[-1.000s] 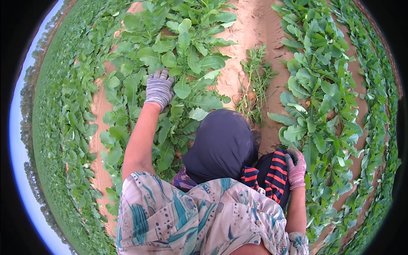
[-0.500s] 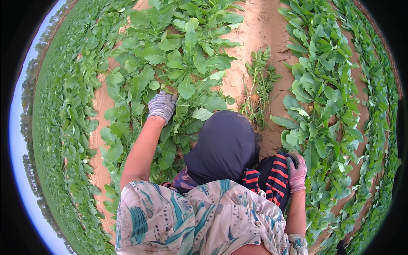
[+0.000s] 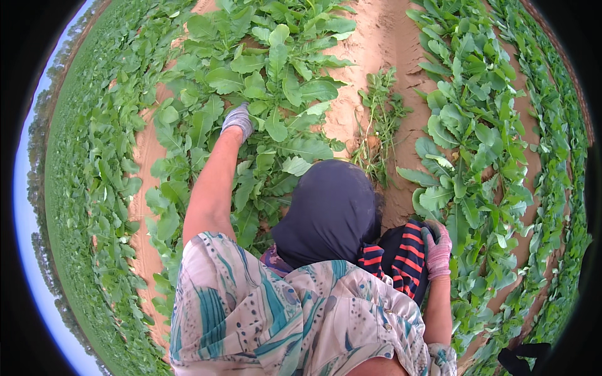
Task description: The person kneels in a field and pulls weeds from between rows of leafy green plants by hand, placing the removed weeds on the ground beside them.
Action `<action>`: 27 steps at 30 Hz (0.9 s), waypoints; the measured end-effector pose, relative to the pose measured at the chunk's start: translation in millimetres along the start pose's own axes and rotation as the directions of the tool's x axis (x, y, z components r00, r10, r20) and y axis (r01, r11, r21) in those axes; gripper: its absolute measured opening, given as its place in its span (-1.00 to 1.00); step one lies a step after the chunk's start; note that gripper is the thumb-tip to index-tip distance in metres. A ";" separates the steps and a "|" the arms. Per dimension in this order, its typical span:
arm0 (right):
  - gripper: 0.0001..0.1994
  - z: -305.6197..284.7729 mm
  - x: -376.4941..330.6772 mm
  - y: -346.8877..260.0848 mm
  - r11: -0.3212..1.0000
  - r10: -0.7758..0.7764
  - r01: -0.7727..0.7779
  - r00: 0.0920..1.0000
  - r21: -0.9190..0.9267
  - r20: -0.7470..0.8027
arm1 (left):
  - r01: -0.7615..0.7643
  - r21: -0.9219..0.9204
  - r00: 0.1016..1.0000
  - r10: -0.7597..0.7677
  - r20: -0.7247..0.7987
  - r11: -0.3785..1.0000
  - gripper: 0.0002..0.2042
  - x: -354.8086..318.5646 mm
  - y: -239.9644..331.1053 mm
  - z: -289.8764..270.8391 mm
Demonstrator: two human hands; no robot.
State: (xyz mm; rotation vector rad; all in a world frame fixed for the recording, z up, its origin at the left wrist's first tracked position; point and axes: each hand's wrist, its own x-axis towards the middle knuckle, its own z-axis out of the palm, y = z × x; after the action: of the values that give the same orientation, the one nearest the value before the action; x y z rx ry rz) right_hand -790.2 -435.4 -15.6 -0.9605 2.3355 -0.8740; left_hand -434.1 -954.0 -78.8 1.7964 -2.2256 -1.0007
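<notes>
My left hand (image 3: 239,122), in a grey striped knit glove, reaches down among the broad-leaved green plants (image 3: 276,62) of the row ahead of me. Leaves cover its fingertips, so what they touch or hold cannot be made out. My right hand (image 3: 438,252), in a pink and grey glove, rests on the red-and-black striped cloth (image 3: 411,254) over my right knee. Its thumb lies apart from the other fingers, and nothing shows in it. My bent left knee, under dark cloth (image 3: 329,213), sits between the two hands.
A heap of uprooted weeds (image 3: 382,119) lies on the sandy furrow (image 3: 411,56) ahead. Another leafy row (image 3: 461,150) runs along my right. More crop rows stretch left toward distant trees (image 3: 37,144). A black object (image 3: 523,358) shows at the lower right.
My left hand has moved forward and deeper into the leaves, its fingers now hidden. My left shoulder has shifted forward with it. The right hand stays on the knee.
</notes>
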 end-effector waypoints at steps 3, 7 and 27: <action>-0.75 -1.5 -0.9 -1.0 1.000 0.011 -0.011 1.000 -0.021 0.006 | -0.099 0.574 0.989 0.019 0.144 0.813 -0.69 13.8 -8.0 21.5; -0.74 -3.2 0.6 -3.8 0.997 -0.021 0.022 1.000 -0.078 0.015 | 0.171 -0.766 0.985 -0.117 0.125 0.620 -0.64 38.5 -38.0 50.5; -0.69 -4.8 0.3 -4.4 0.995 -0.016 0.019 0.999 -0.100 0.032 | -0.020 -0.572 0.935 -0.188 -0.301 0.820 -0.81 -66.3 -4.0 22.8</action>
State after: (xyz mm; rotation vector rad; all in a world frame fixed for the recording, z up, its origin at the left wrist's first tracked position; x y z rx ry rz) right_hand -791.4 -436.3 -9.3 -1.0293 2.3672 -0.7494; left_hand -422.1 -884.7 -78.2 1.6361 -1.4401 -1.1080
